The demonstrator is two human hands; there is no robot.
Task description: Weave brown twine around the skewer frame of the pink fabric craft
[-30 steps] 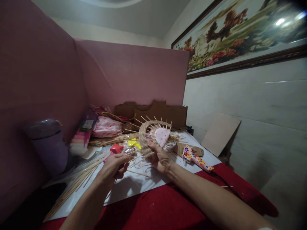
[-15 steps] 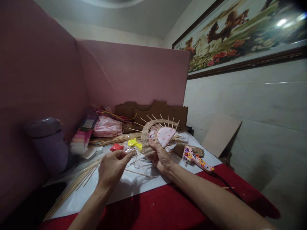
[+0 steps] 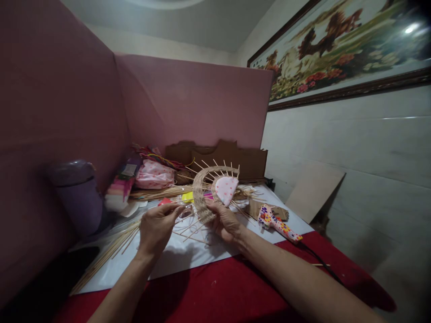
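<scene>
My right hand [image 3: 225,220] grips the lower edge of a fan-shaped woven piece [image 3: 199,190]. This piece has a band of twine woven across thin sticks, whose bare tips fan out beyond it. At its centre sits a pale pink half-round pad [image 3: 226,189] with red dots. My left hand [image 3: 158,223] is pinched closed just left of the weave, thumb against fingers. Whatever lies in that pinch is too thin to make out. Beneath the piece, loose sticks [image 3: 191,238] lie on a white sheet [image 3: 178,265].
A flower-patterned glue gun [image 3: 278,225] rests at the right on cardboard, its cord running over the red cloth [image 3: 215,296]. Stick bundles [image 3: 107,258] lie at the left. Behind are a purple lidded container [image 3: 78,197], dotted pink fabric [image 3: 155,175] and brown cardboard [image 3: 235,157].
The woven piece has shifted left and turned, so its dotted pad appears narrower. My left hand stays pinched, slightly higher. The whole view has swung a little to the left.
</scene>
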